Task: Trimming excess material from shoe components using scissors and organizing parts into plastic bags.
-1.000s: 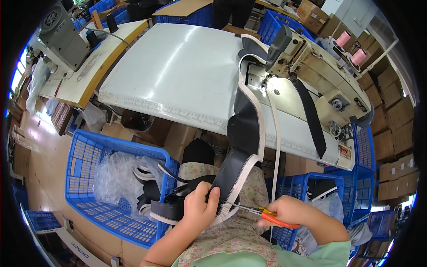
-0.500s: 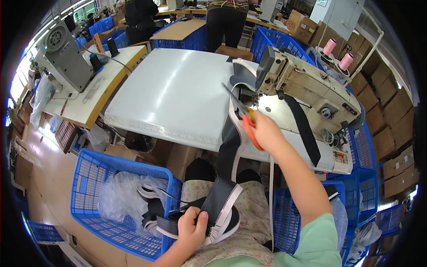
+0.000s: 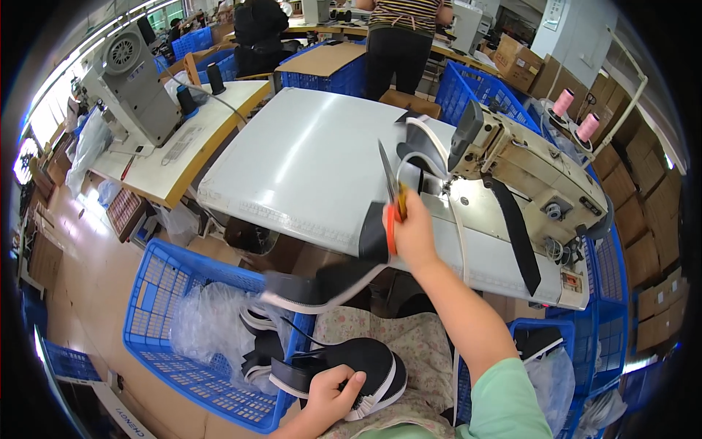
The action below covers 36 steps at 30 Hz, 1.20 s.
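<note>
My right hand (image 3: 414, 233) grips orange-handled scissors (image 3: 388, 170), blades pointing away over the table's front part. Beside and below that hand, a black fabric strip (image 3: 329, 287) with a whitish zipper edge drapes off the table edge and bends left, blurred. Its upper end lies partly behind the scissors hand. Over my lap, my left hand (image 3: 333, 393) is closed on looped black zippered fabric (image 3: 365, 366), thumb on top. Another length of zippered strip (image 3: 425, 139) curls by the sewing machine (image 3: 523, 157); I cannot tell whether the two join.
The white sewing table (image 3: 285, 161) spans the middle. A blue basket (image 3: 212, 263) with plastic and black pieces stands at the left, another blue basket (image 3: 545, 325) at the right. A black strap (image 3: 515, 241) hangs across the machine bed. Two people are at the back.
The strip that ran down to my left hand now swings loose to the left, apart from the pieces held there. My right hand with the scissors has drawn back from the machine. The view has shifted.
</note>
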{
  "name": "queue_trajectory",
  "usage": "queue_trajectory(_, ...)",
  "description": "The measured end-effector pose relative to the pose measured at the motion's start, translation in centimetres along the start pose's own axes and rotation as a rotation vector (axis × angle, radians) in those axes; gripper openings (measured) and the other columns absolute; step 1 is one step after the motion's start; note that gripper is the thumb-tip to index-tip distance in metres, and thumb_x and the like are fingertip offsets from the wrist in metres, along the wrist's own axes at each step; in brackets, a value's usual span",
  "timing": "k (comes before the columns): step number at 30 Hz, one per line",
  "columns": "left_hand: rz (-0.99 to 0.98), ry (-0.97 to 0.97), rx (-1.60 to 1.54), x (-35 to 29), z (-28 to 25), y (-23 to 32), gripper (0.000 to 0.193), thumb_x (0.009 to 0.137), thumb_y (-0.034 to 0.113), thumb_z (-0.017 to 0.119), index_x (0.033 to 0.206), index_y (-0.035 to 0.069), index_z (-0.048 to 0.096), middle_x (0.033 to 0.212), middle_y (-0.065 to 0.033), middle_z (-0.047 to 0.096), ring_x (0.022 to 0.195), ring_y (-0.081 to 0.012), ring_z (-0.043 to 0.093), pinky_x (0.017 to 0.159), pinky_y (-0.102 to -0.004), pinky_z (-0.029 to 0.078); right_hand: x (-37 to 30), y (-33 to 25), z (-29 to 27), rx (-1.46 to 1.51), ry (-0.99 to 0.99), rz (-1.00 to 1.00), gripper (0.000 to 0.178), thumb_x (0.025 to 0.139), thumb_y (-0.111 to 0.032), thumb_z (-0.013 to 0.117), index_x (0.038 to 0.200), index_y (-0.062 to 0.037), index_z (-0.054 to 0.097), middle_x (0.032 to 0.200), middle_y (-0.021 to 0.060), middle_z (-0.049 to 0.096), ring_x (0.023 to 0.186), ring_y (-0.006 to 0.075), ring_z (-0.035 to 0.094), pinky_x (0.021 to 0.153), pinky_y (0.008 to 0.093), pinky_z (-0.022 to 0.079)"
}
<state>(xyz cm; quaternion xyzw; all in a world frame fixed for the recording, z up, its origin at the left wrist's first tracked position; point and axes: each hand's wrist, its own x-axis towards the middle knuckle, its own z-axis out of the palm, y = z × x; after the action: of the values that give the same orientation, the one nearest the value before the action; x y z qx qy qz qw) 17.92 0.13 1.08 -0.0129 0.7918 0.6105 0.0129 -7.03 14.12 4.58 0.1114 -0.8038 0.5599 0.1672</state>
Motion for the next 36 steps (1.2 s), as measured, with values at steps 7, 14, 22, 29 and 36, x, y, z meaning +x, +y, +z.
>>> queue_trajectory(7,-0.114,0.219,-0.278,3.8,-0.1,-1.8,0.03,0.087,0.02,0.058,0.065,0.0,0.053,0.056,-0.004,0.05,0.055,-0.0091,0.046,0.052,-0.0255,0.037,-16.0,-0.3,-1.4,0.045,-0.466,-0.203,0.021,0.063,-0.004,0.062,0.082,-0.0051,0.054,0.069,0.0133,0.054,0.063,0.0322,0.056,0.056,0.0382,0.043)
queue_trajectory(14,0.044,0.356,-0.282,5.7,0.6,-2.4,0.027,0.086,0.014,0.058,0.067,-0.002,0.05,0.068,-0.0047,0.054,0.064,-0.0099,0.045,0.059,-0.026,0.037,-19.0,-0.8,-1.9,0.105,-0.539,-0.335,0.025,0.057,-0.005,0.064,0.079,-0.0045,0.052,0.07,0.0111,0.052,0.063,0.0308,0.052,0.056,0.0388,0.041)
queue_trajectory(22,-0.203,0.24,-0.387,6.0,0.7,-2.6,0.02,0.085,0.013,0.057,0.074,-0.003,0.054,0.084,-0.0076,0.06,0.078,-0.0119,0.052,0.072,-0.0256,0.041,-18.8,-1.1,-2.2,0.068,-0.579,-0.361,0.023,0.059,-0.004,0.064,0.078,-0.0038,0.05,0.07,0.0119,0.051,0.062,0.031,0.052,0.055,0.0379,0.041)
queue_trajectory(29,-0.326,0.012,-0.42,6.0,-0.1,-2.5,0.019,0.087,0.017,0.053,0.08,-0.001,0.056,0.07,-0.0013,0.053,0.069,-0.0089,0.047,0.064,-0.024,0.039,-17.9,-1.7,-5.6,-0.021,-0.73,-0.285,0.033,0.06,-0.018,0.072,0.082,-0.0034,0.052,0.071,0.0112,0.052,0.066,0.0308,0.053,0.058,0.0384,0.042)
queue_trajectory(36,-0.176,0.102,-0.361,5.7,1.2,-1.4,0.017,0.088,0.015,0.051,0.084,0.0,0.054,0.067,-0.002,0.053,0.064,-0.0092,0.047,0.059,-0.0253,0.039,-14.3,-4.4,-15.7,-0.371,-1.094,0.156,0.061,0.062,-0.054,0.074,0.088,-0.001,0.058,0.069,0.0106,0.053,0.066,0.029,0.055,0.057,0.0354,0.042)
